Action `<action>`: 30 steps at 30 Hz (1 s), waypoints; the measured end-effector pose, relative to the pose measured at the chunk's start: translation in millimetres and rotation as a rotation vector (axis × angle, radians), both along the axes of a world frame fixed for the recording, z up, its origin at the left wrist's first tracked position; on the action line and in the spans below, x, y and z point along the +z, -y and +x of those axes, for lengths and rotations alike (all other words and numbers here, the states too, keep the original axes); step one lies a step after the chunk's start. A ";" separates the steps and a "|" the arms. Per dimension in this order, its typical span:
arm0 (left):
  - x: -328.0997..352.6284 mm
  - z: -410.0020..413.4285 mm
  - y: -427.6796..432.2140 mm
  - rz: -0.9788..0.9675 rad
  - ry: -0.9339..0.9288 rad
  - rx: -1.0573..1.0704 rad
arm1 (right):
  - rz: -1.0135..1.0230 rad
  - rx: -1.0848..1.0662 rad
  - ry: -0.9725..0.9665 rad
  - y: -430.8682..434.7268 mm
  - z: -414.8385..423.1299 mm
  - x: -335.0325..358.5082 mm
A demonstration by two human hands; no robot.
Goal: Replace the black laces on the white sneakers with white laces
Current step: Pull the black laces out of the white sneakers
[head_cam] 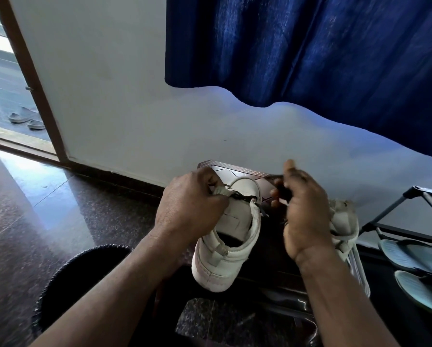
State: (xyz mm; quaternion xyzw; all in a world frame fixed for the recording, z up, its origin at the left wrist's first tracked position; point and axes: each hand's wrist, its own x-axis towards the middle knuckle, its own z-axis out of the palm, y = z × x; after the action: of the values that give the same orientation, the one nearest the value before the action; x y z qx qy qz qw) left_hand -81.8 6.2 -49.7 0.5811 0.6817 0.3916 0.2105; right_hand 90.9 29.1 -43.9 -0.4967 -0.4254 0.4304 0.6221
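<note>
Over on the left, a brown door frame (27,78) stands open to the outside, where a pair of sandals (26,118) lies on the ground. The dark polished floor (34,191) catches the daylight. Low down, beside the person's left forearm, sits a dark round object (84,271); I can't tell what it is.

The left hand (192,206) has its fingers curled tight over the upper edge of a white sneaker (225,261), clamped near the eyelets by the tongue. The shoe is held up in front of the person, heel towards them and toe pointing at the white wall (122,96), above a patterned metal surface (237,170). A black lace (243,196) crosses the top of the sneaker and runs off to the right.

The right hand (307,219) is raised just beside the shoe, thumb and fingertips closed together on the far end of that black lace, pulling it taut between hand and shoe. Behind this hand rests the second white sneaker (345,219), partly hidden. Pale strips lie along its near side, though whether they are laces I can't say.

Above hangs a deep blue curtain (310,58). At the far right, a black shoe rack (387,211) holds blue-green flip-flops (410,254).
</note>
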 end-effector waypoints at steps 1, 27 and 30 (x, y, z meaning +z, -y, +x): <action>0.3 -0.1 -0.2 -0.004 0.015 -0.018 | -0.015 -0.020 0.090 -1.5 -3.3 -6.9; 3.8 8.5 -12.7 0.027 -0.440 -0.373 | 0.291 -0.179 0.819 36.9 -13.0 -26.8; -4.2 12.5 -14.7 0.112 -0.304 -0.269 | 0.302 -0.245 0.816 33.9 -9.6 -26.1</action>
State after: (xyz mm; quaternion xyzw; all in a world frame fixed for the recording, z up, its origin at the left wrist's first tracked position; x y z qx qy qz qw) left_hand -69.3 20.9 -53.9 0.7300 0.5990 0.3053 0.1229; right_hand 81.3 -4.8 -70.0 -0.5761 -0.6319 0.0556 0.5155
